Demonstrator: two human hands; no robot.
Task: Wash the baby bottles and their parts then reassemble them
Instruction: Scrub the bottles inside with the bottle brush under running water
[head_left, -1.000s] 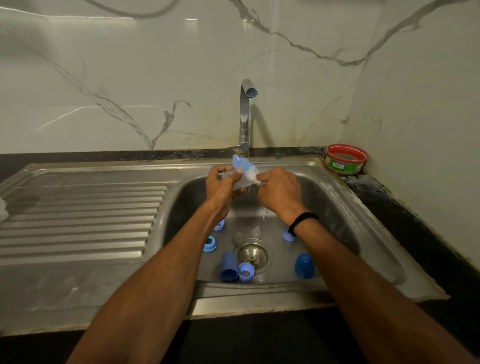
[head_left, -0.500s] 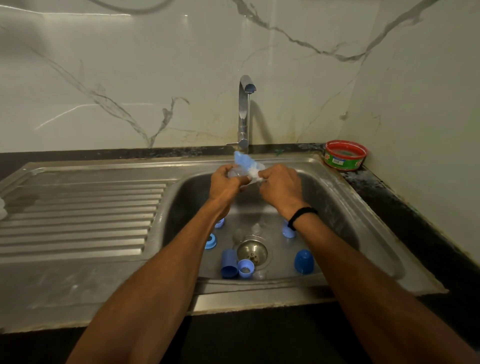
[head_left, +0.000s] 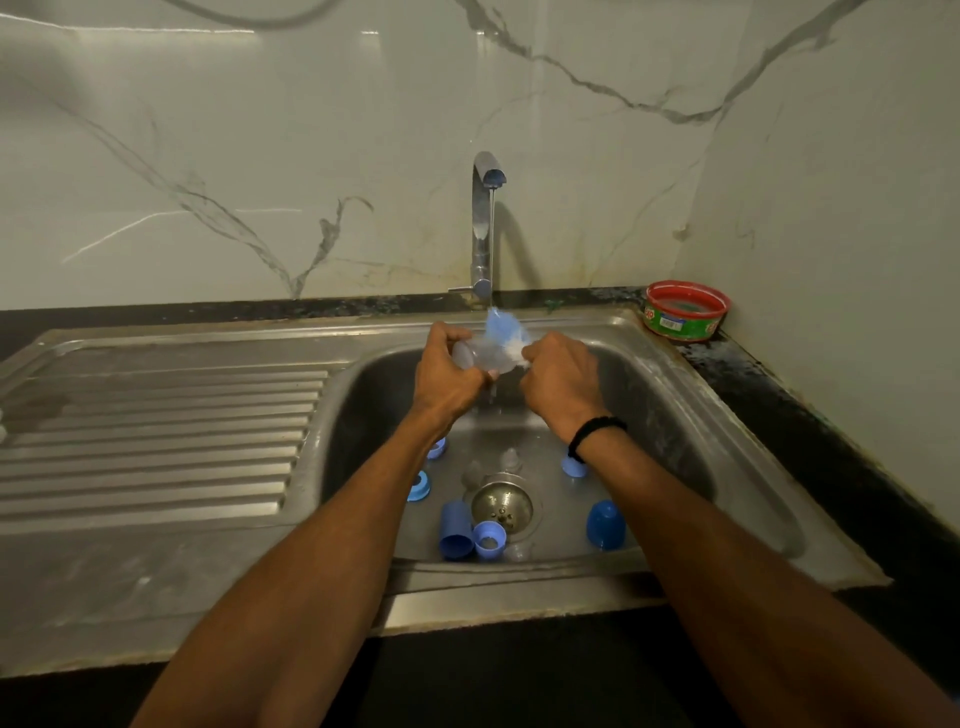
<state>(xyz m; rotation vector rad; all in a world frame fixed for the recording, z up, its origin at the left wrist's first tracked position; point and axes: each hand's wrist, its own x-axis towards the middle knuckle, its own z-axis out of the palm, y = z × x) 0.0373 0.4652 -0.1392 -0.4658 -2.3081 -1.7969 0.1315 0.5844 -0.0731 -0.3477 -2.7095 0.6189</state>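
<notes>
A clear bottle (head_left: 475, 356) is gripped in the curled fingers of the left hand (head_left: 447, 374), and a blue scrubber (head_left: 501, 330) is pinched against it by the right hand (head_left: 558, 382). Water from the tap (head_left: 483, 223) above is seen again, so rinsing is judged underway. Blue caps (head_left: 605, 525) below await handling.

Chrome tap (head_left: 483, 228) at back w/ water running, red-rimmed green tub (head_left: 685, 312) on dark counter (head_left: 753, 379) right of tap, ribbed drainboard (head_left: 156, 431) left of tap, drain strainer (head_left: 502, 501) in front of tap, marble wall (head_left: 260, 130) behind tap

Head-worn; down (close) onto sink (head_left: 691, 415)
</notes>
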